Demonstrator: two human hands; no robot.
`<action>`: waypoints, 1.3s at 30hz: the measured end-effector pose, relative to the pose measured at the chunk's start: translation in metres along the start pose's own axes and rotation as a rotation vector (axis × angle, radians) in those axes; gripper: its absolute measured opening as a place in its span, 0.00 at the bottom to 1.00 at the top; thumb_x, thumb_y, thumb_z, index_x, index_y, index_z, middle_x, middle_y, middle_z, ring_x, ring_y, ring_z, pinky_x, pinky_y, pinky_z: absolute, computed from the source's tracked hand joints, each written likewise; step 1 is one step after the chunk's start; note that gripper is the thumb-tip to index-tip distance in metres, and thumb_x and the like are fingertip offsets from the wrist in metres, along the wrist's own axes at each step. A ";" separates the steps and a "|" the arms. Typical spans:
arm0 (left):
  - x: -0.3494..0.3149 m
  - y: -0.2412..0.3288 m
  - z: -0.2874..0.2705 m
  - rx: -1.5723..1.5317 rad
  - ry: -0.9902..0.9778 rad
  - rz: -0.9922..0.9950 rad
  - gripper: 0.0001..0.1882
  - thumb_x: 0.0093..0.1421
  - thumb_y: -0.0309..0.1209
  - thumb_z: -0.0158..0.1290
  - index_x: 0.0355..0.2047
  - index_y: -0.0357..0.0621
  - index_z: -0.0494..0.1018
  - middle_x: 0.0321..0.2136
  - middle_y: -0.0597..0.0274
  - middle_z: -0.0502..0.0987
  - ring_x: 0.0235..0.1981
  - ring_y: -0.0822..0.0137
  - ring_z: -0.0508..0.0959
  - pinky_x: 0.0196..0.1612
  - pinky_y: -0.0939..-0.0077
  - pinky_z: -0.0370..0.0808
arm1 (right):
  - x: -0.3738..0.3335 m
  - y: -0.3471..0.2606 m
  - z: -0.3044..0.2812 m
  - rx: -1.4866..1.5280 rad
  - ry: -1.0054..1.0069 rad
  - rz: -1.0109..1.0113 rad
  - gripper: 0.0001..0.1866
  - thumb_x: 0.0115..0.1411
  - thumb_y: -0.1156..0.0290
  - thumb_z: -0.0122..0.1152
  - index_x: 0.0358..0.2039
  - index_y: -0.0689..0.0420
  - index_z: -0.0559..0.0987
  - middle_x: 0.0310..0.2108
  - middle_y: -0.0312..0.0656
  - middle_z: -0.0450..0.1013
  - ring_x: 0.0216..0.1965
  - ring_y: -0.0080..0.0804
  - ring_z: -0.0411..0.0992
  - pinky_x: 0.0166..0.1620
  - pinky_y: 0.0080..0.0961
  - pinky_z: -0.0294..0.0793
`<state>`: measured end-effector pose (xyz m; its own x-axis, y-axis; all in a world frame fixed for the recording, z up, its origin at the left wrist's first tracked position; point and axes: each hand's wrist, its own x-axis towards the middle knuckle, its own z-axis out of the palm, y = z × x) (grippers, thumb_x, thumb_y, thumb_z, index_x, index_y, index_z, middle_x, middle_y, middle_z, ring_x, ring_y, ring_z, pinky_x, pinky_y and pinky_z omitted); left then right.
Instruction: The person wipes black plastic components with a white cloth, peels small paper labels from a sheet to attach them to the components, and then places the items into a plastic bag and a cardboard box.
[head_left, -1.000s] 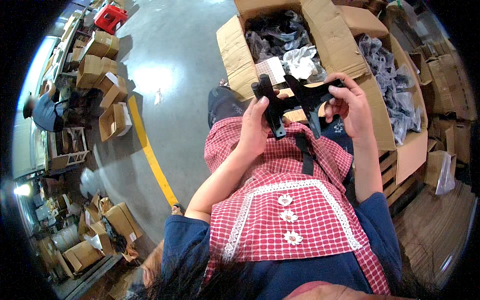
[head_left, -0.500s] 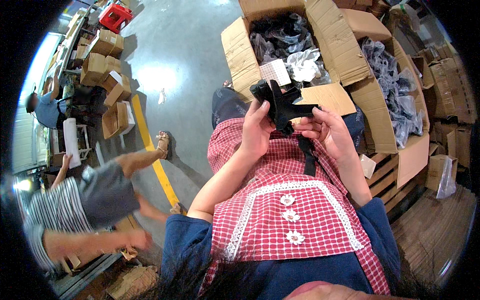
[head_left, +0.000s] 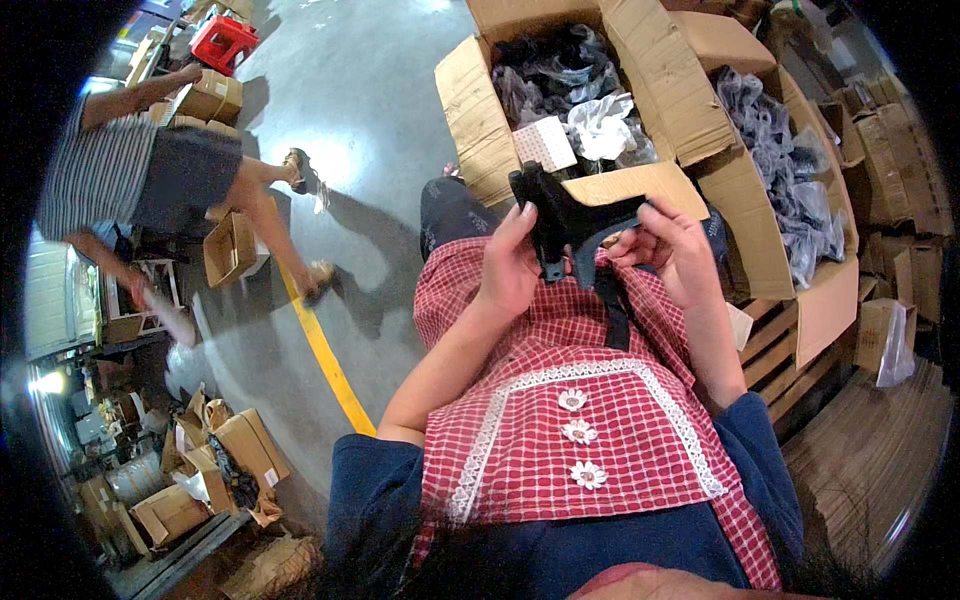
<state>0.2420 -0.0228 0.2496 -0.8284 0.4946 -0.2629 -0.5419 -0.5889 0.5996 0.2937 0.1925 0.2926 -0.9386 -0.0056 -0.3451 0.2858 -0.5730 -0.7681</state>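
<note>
Both my hands hold a black angular part (head_left: 562, 218), which looks like a moulded plastic bracket, over my lap. My left hand (head_left: 512, 262) is closed round its upright end, thumb on the near face. At the other end, my right hand (head_left: 676, 248) pinches the tip of the narrow arm between thumb and fingers. Just beyond the part stands an open carton (head_left: 468, 95) of dark pieces in clear bags (head_left: 570, 70). A white sheet with rows of small marks (head_left: 545, 143) and a crumpled white plastic bag (head_left: 602, 128) lie on top of them.
To the right, another open carton (head_left: 830, 285) holds bagged dark parts (head_left: 775, 170), beside a wooden pallet (head_left: 775, 345) and flat cardboard (head_left: 870, 460). A person in a striped top (head_left: 100, 170) walks at left, near a yellow floor line (head_left: 330, 370). Cardboard boxes (head_left: 250, 445) stand lower left.
The black part has turned in my hands, so its narrow arm now slants up to the right. The person in stripes has walked farther away, up the left side.
</note>
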 end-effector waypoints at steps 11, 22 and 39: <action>0.003 -0.007 0.000 -0.029 0.045 -0.085 0.18 0.72 0.40 0.43 0.54 0.42 0.68 0.45 0.57 0.79 0.42 0.66 0.81 0.38 0.74 0.81 | -0.016 -0.042 0.040 -1.158 -0.373 -0.664 0.16 0.48 0.87 0.56 0.38 0.59 0.78 0.41 0.47 0.71 0.44 0.44 0.73 0.48 0.31 0.73; 0.000 -0.007 -0.009 0.069 0.050 0.006 0.16 0.71 0.40 0.47 0.52 0.44 0.69 0.48 0.57 0.78 0.48 0.62 0.79 0.52 0.63 0.77 | -0.031 -0.025 0.065 -1.414 -0.275 -0.926 0.09 0.52 0.78 0.59 0.36 0.61 0.77 0.30 0.46 0.72 0.32 0.46 0.74 0.36 0.38 0.75; -0.006 -0.011 -0.032 0.202 -0.210 -0.100 0.20 0.64 0.34 0.50 0.55 0.39 0.67 0.43 0.54 0.78 0.40 0.65 0.79 0.37 0.71 0.78 | -0.025 -0.014 0.057 -1.288 -0.491 -0.717 0.31 0.54 0.81 0.60 0.61 0.61 0.70 0.54 0.55 0.73 0.58 0.48 0.72 0.62 0.41 0.68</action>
<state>0.2485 -0.0400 0.2199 -0.7134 0.6774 -0.1792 -0.5628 -0.4016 0.7225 0.3019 0.1545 0.3427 -0.8421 -0.4543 0.2908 -0.5092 0.4915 -0.7066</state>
